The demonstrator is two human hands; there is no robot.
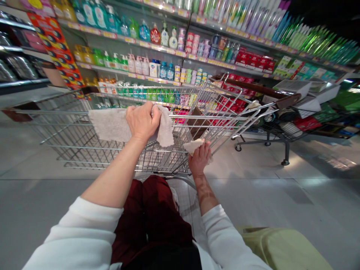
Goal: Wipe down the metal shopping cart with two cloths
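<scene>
My left hand [143, 120] is closed round the top rail of a metal shopping cart [75, 150], with a pale grey cloth [109, 123] between palm and rail. The cloth hangs over the rail on both sides of the hand. Lower and to the right, my right hand [200, 157] presses a smaller off-white cloth [193, 146] against the bars near the cart's end. Its fingers are bent over this cloth, and the fingertips are partly hidden. The cart stands sideways before my knees.
Behind the cart, a store shelf [157, 48] carries several rows of pump bottles, tubs and boxes. A second cart [285, 150] loaded with boxes stands at the right. Close by on the lower right is a yellow-green rounded object [287, 247]. Grey tiles cover the floor [253, 202].
</scene>
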